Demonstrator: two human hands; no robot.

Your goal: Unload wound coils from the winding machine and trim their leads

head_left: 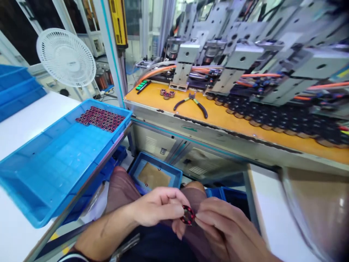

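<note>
Above my lap, my left hand (160, 208) pinches a small ring-shaped motor stator (187, 215) between thumb and fingers. The part is dark with red segments around its rim and a hole in its middle. Close against its right edge, my right hand (222, 223) has thumb and fingertips pressed together. Whether those fingertips grip the stator itself or something tiny at its rim, I cannot make out. Many similar red-and-black parts (100, 119) lie packed at the far end of a blue tray (54, 145) on my left.
On the orange bench (158, 100) are pliers (191, 103) with spread handles, several copper-coloured parts (167, 94) and a long row of black-topped pieces (272, 112). Machine heads (231, 69) stand behind. A blue bin (155, 174) sits on the floor; a white fan (66, 57) stands back left.
</note>
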